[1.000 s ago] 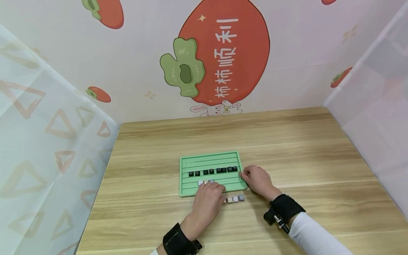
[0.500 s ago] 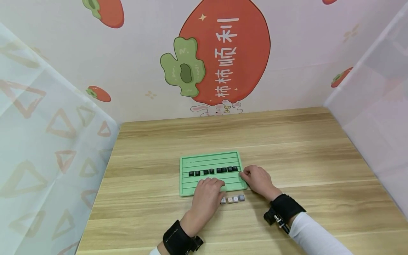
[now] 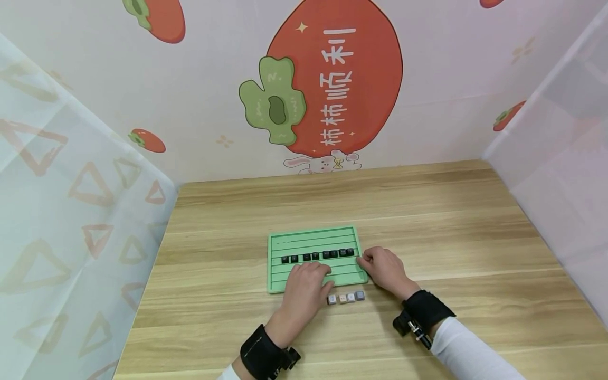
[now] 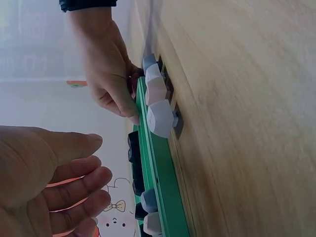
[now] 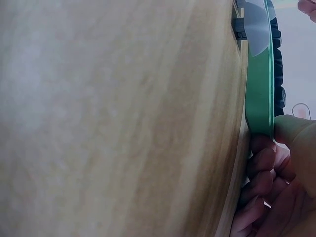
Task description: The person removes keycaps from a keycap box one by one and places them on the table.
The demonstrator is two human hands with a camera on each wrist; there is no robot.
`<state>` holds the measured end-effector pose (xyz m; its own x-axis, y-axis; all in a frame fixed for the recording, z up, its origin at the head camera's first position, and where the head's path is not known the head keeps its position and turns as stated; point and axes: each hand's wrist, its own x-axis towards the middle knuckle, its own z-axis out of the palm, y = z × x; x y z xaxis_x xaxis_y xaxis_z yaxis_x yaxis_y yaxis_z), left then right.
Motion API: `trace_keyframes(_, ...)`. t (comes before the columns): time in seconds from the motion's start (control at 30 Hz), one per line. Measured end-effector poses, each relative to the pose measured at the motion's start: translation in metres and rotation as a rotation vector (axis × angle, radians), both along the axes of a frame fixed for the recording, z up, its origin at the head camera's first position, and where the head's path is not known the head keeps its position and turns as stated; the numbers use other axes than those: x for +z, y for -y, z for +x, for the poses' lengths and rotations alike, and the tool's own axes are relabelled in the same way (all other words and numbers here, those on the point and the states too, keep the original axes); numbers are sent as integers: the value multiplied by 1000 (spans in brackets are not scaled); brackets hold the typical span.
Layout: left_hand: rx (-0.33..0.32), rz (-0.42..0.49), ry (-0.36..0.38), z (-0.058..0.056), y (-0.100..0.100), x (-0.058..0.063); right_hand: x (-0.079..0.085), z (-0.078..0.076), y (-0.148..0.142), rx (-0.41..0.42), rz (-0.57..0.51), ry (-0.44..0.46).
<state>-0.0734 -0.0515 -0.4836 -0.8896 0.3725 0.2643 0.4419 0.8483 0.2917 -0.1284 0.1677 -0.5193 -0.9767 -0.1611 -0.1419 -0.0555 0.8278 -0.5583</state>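
A green ridged tray (image 3: 342, 274) lies on the table, with a row of black keycaps (image 3: 306, 257) across its middle. My right hand (image 3: 386, 270) grips the tray's right edge, thumb on top and fingers curled below in the right wrist view. My left hand (image 3: 306, 293) hovers over the front of the tray, fingers loosely bent and thumb apart, with nothing between them in the left wrist view. That view also shows pale keycaps (image 4: 153, 223) on the tray, which the left hand hides from the head view. Several white, beige and grey keycaps (image 3: 351, 297) stand in a short row before the tray.
The wooden table (image 3: 451, 221) extends around the tray on all sides. A printed backdrop (image 3: 442, 121) rises behind it, and pale sheets hang at the left (image 3: 95, 211) and right (image 3: 560, 158).
My left hand has drawn slightly left and toward me, covering the pale keycaps on the tray and uncovering the leftmost keycap of the front row. The right hand stays on the tray's edge.
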Motion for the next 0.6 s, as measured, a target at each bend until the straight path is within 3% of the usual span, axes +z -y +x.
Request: trace_keyframes(0.6,59,-5,-14,-6,4,0,-2,0,0,-1,-1,-12)
